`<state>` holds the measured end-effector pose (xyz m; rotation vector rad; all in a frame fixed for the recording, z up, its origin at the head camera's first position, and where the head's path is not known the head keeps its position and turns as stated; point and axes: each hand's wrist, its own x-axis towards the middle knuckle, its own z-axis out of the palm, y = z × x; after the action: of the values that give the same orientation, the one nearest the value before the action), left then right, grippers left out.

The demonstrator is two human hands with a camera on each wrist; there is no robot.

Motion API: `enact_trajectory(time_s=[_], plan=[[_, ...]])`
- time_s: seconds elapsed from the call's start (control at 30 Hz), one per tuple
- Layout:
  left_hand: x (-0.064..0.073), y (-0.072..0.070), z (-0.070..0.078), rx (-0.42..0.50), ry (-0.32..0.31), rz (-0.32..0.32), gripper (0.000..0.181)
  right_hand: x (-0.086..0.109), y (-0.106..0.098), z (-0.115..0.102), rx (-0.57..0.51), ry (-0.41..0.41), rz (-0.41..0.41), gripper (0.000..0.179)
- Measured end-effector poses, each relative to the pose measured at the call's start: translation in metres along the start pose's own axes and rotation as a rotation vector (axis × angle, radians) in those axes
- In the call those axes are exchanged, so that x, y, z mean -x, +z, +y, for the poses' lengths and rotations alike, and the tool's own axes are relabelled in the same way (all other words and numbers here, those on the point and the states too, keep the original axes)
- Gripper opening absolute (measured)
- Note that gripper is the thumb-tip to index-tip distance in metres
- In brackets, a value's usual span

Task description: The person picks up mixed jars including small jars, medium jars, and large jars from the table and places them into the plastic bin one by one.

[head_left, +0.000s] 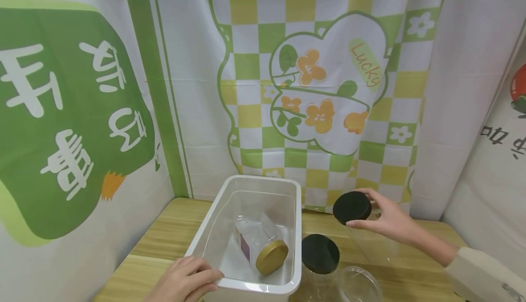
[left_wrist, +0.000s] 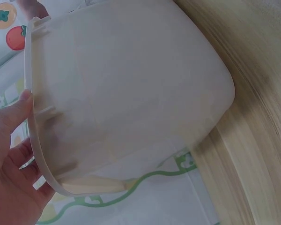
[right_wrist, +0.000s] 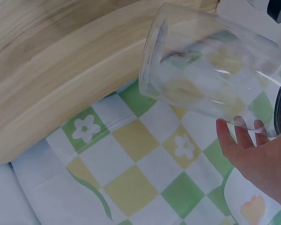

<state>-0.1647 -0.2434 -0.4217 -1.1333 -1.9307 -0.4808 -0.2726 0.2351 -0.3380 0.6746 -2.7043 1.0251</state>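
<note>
A white plastic bin point(head_left: 297, 229) stands on the table, and my left hand point(head_left: 186, 279) grips its near rim, the thumb on one side in the left wrist view. Inside the bin a clear jar with a gold lid point(head_left: 272, 257) lies on its side. My right hand point(head_left: 390, 217) holds a clear plastic jar point(right_wrist: 206, 70) by its black lid point(head_left: 352, 207), thumb and fingers around the lid's edge. The see-through body of this jar is faint in the head view. Left of it stands another clear jar with a black lid point(head_left: 320, 253).
A clear round container point(head_left: 360, 284) stands beside the second black-lidded jar, at the bottom of the head view. The wooden table point(head_left: 152, 247) runs back to a hanging cloth with green and yellow checks point(head_left: 246, 66). Printed cloth also hangs at both sides.
</note>
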Motion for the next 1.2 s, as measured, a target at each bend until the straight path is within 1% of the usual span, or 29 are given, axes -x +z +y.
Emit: enact_trajectory(time_s=[0.23,0.43,0.5,0.73,0.97,1.03,1.2], plan=[[-0.002,-0.002,0.001,0.0,0.003,-0.008,0.029,-0.005,-0.006,-0.007,0.005,0.009,-0.003,0.079],[-0.002,-0.004,0.001,0.0,0.003,-0.027,0.029,-0.013,-0.009,-0.017,0.028,-0.011,-0.013,0.081],[-0.002,-0.004,0.001,-0.004,0.0,-0.029,0.03,-0.015,-0.01,-0.02,0.025,-0.018,-0.015,0.081],[-0.002,-0.004,0.0,-0.005,0.024,-0.029,0.03,-0.022,-0.01,-0.026,0.019,-0.033,-0.019,0.081],[0.0,-0.006,0.0,0.004,0.022,-0.036,0.029,-0.031,-0.012,-0.033,-0.005,-0.08,-0.031,0.078],[-0.001,-0.006,0.0,0.009,0.015,-0.041,0.029,-0.033,-0.014,-0.036,-0.004,-0.077,-0.033,0.078],[-0.003,-0.007,0.0,0.016,0.019,-0.054,0.03,-0.037,-0.015,-0.041,0.005,-0.072,-0.036,0.078]])
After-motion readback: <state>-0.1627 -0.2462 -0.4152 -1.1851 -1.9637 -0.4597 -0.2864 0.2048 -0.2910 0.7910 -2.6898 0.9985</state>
